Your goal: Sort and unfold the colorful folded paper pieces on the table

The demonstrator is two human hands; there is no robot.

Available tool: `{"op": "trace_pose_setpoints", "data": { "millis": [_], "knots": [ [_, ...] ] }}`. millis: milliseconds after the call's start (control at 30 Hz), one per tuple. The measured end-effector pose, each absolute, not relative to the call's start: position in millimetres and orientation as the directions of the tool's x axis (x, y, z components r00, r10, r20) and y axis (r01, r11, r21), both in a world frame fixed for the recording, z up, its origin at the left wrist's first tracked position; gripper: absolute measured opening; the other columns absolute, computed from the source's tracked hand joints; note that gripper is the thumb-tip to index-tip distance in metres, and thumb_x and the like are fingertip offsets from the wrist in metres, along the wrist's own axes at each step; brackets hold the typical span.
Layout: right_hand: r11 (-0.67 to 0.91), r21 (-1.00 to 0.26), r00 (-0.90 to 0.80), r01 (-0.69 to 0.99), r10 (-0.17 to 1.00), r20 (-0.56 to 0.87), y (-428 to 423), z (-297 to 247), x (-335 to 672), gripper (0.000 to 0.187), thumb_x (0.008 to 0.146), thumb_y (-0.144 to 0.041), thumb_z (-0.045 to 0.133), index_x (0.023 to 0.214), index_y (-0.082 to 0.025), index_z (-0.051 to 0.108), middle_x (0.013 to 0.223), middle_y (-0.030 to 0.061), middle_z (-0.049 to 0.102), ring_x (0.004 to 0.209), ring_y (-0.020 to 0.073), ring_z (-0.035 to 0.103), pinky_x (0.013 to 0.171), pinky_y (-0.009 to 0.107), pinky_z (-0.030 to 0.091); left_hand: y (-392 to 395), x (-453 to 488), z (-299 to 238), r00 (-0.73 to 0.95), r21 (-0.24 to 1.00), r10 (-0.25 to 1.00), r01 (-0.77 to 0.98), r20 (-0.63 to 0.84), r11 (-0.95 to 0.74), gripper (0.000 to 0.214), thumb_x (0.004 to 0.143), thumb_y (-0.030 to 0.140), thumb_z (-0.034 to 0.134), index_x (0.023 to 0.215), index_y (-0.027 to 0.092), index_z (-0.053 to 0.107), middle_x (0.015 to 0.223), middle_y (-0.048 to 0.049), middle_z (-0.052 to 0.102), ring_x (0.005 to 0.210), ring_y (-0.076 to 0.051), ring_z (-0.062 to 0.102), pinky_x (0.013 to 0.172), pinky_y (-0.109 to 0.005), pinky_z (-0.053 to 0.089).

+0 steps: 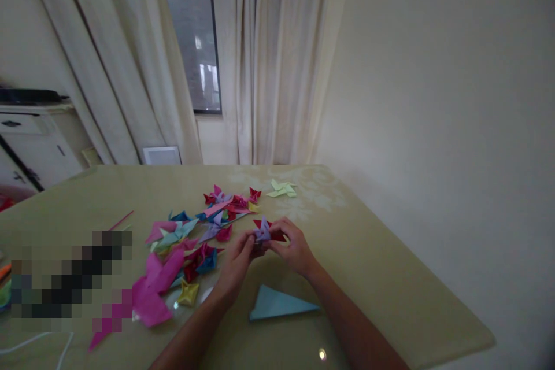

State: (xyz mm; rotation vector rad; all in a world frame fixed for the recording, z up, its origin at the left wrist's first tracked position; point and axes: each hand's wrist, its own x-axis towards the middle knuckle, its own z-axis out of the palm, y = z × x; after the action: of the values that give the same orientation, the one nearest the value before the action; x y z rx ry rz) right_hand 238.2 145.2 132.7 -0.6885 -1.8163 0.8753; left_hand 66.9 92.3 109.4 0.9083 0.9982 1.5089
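Fingers (pixel 284 226) both sides, purple folded paper (pixel 262 232) between.

Lilac and red are seen on the held paper piece (pixel 262 232). Light blue is noted on the folded sheet (pixel 280 304); magenta on the large pinwheel (pixel 151 289); yellow on the small star (pixel 188 293); pale green on the far pinwheel (pixel 282 188). The counter (pixel 373 283) is coloured olive-beige, patterned with whitish leaf-like shapes.

Left hand (pixel 238 252) and right hand (pixel 295 247) close together, fingers (pixel 247 244) bent, pinching (bare forearms (pixel 353 315) angled inward).
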Motion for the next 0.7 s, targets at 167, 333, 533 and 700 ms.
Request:
{"op": "trace_pose_setpoints", "data": {
  "millis": [167,333,533,700],
  "knots": [
    [0.539,-0.837,-0.288,0.090,0.819,0.496,154.9,124.9,241.8,0.011,0.086,-0.032,0.080,0.087,-0.021,0.075,0.091,0.0033,0.067,0.084,0.0189,0.066,0.077,0.032,0.054,90.6,70.0,108.9,-0.057,0.953,0.995,-0.290,0.076,-0.090,0.063,0.078,0.057,0.083,0.126,0.020,0.063,0.105,-0.0072,0.078,0.088,-0.022,0.076,0.086,-0.038,0.061],
    [0.460,-0.888,-0.316,0.018,0.845,0.431,158.8,123.5,245.3,0.017,0.085,-0.037,0.082,0.091,-0.021,0.078,0.092,0.0052,0.072,0.087,0.0212,0.071,0.083,0.035,0.058,98.5,69.0,98.2,-0.090,0.968,0.985,-0.191,0.146,-0.161,0.058,0.077,0.055,0.083,0.118,0.019,0.063,0.093,-0.0069,0.078,0.085,-0.024,0.075,0.080,-0.036,0.059],
    [0.385,-0.910,-0.053,-0.157,0.916,0.397,166.2,132.7,255.6,0.024,0.080,-0.038,0.086,0.095,-0.022,0.076,0.097,0.0058,0.076,0.095,0.0224,0.072,0.089,0.037,0.059,111.0,64.4,81.9,-0.204,0.976,0.964,-0.096,0.172,-0.195,0.047,0.078,0.056,0.080,0.101,0.020,0.060,0.084,-0.0035,0.073,0.077,-0.022,0.071,0.073,-0.033,0.055],
    [0.201,-0.883,-0.079,-0.424,0.963,0.257,165.2,141.1,262.2,0.026,0.073,-0.034,0.092,0.091,-0.023,0.076,0.090,0.0016,0.076,0.087,0.0176,0.072,0.086,0.032,0.060,112.5,62.1,81.2,-0.303,0.971,0.925,0.012,0.230,-0.238,0.035,0.089,0.053,0.068,0.105,0.024,0.056,0.083,0.0002,0.067,0.072,-0.020,0.067,0.069,-0.032,0.053]
  ]
}}
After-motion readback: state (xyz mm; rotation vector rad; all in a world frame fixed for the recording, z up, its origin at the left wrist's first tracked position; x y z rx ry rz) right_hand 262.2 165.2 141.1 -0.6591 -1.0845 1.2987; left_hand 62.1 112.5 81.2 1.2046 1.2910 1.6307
